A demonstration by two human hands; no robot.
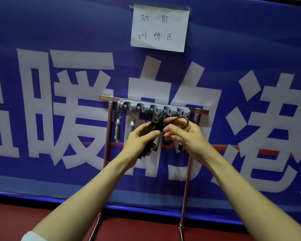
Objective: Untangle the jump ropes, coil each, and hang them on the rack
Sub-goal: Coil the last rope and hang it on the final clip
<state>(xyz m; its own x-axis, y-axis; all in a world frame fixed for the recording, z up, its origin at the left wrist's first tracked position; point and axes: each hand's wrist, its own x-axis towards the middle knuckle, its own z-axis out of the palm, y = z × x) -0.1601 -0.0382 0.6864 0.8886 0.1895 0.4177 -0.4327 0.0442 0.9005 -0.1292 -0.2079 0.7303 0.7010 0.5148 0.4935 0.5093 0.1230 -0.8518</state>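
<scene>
A grey hook rack [163,106] is mounted on a metal stand [108,136] in front of a blue banner. My left hand [139,141] grips a black coiled jump rope with its handles [155,126] just below the rack's middle hooks. My right hand [184,134] pinches a dark loop of rope [182,121] beside the coil, under the rack's right end. Two grey ribbed handles [118,129] hang from the left hooks on cords. Another striped handle [157,140] hangs behind my left hand, partly hidden.
A blue banner [59,101] with large white characters fills the background. A white paper sign [159,27] is taped above the rack. The stand's legs [182,206] reach down to a red floor [42,218].
</scene>
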